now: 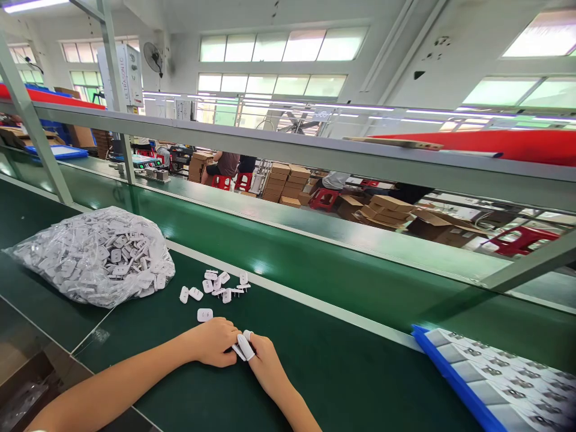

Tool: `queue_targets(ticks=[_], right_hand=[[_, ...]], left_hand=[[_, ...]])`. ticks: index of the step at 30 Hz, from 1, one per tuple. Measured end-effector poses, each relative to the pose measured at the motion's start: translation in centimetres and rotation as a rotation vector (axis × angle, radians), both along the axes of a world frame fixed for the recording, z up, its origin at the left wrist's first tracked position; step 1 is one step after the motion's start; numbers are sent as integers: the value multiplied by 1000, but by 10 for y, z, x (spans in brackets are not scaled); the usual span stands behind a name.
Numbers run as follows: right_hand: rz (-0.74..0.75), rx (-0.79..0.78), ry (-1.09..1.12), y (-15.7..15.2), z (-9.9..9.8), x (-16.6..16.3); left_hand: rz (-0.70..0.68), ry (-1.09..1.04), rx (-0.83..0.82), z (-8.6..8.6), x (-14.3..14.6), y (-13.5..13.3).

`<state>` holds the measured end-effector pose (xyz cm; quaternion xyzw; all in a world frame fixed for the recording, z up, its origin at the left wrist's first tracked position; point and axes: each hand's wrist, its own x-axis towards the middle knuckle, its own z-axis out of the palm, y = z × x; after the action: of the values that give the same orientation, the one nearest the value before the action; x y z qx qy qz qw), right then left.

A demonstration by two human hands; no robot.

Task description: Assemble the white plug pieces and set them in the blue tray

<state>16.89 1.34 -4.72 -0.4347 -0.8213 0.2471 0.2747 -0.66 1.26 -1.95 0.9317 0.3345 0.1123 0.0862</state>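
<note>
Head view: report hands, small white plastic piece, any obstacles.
Left hand, right hand meeting at small white plastic piece; grip partly hidden. No obstruction apparent; rounded white plastic plate just beyond left hand. Clear plastic bag of white parts farther left.

Smooth plastic piece, glossy plastic bag

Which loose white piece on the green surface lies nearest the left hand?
The flat-lying piece just beyond the left hand; it lies alone, broad face up, while the other loose pieces lie farther off, most of them clustered together.
</note>
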Motion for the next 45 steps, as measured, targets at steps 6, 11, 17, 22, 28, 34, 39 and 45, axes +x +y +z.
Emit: queue_targets(ticks=[6,11,17,22,28,34,39,45], right_hand=[[0,-11,-4,-1,3,0],[-3,-19,-7,-1,3,-1],[-2,-12,-3,-1,1,0],[4,-14,-20,-1,0,0],[0,-28,-22,0,2,0],[0,-18,-12,-1,2,0],[1,-6,-7,-1,2,0],[3,-12,-14,-2,4,-1]], left_hand=[[-1,3,0,1,0,0],[-6,-11,-2,1,0,0],[0,1,-5,1,-1,0],[-1,1,-11,2,0,0],[3,10,-15,3,0,0],[7,28,-29,4,0,-1],[6,21,-42,4,0,-1],[6,26,-39,4,0,-1]])
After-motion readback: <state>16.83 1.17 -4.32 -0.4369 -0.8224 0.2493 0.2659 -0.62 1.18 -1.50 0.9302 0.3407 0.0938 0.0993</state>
